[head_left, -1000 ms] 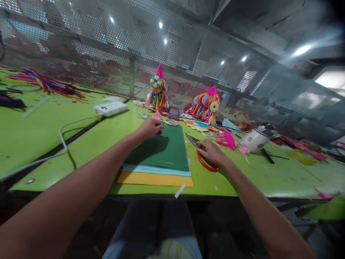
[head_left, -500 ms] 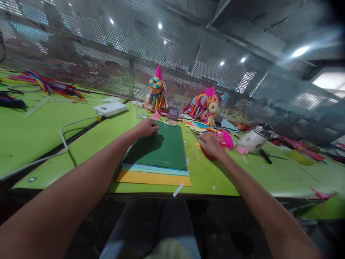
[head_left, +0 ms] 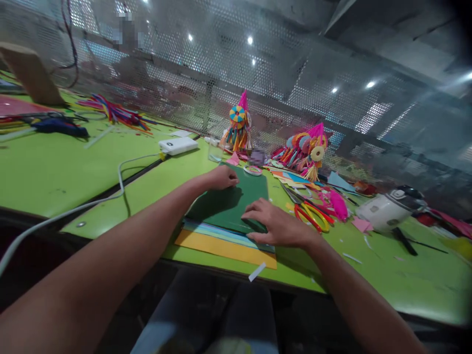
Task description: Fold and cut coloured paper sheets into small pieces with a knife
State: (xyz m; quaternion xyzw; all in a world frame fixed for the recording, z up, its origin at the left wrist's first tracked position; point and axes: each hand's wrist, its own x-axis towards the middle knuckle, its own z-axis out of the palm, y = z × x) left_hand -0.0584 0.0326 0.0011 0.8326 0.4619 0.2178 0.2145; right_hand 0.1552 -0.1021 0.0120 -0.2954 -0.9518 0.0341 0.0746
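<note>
A dark green sheet of paper (head_left: 236,209) tops a stack of coloured sheets, with light blue edges and an orange-yellow sheet (head_left: 224,249) showing at the front. Over the green sheet's upper left part is my left hand (head_left: 222,178), its fingers curled in; whatever they may hold is hidden. My right hand (head_left: 275,223) reaches across the stack's right edge, fingers spread on the green sheet and nothing in them. Scissors (head_left: 313,216) with red and yellow handles lie just right of the stack.
Behind the stack are a white-rimmed roll (head_left: 252,170), a clear cup (head_left: 215,150) and tasselled paper ornaments (head_left: 237,120). A white power bank (head_left: 179,145) with its cable lies left. To the right sit pink tassels (head_left: 337,205) and a white appliance (head_left: 385,209). A paper strip (head_left: 257,272) overhangs the front edge.
My right hand has let go of the scissors and moved left onto the green sheet. My left hand stays curled over the paper. The whole view has shifted, bringing more of the table's left side in.
</note>
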